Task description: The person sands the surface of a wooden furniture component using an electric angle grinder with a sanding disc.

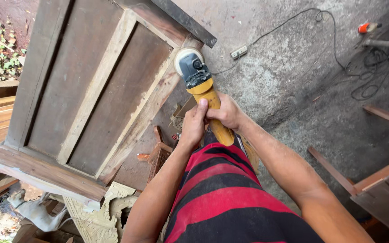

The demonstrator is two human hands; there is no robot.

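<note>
A yellow and grey angle grinder (198, 80) with a round sanding disc at its head rests against the right edge of a large wooden panelled cabinet (91, 94). My left hand (193, 123) wraps the grinder's yellow body from the left. My right hand (225, 112) grips the same body from the right, just behind the grey head. Both forearms reach forward over a red and black striped garment (221, 193).
A black cable (293, 20) runs over the concrete floor to a white power strip (238, 51). An orange tool (366, 28) and coiled wire lie far right. Wooden frames (374, 175) stand at right. Carved wood pieces (109, 211) sit below the cabinet.
</note>
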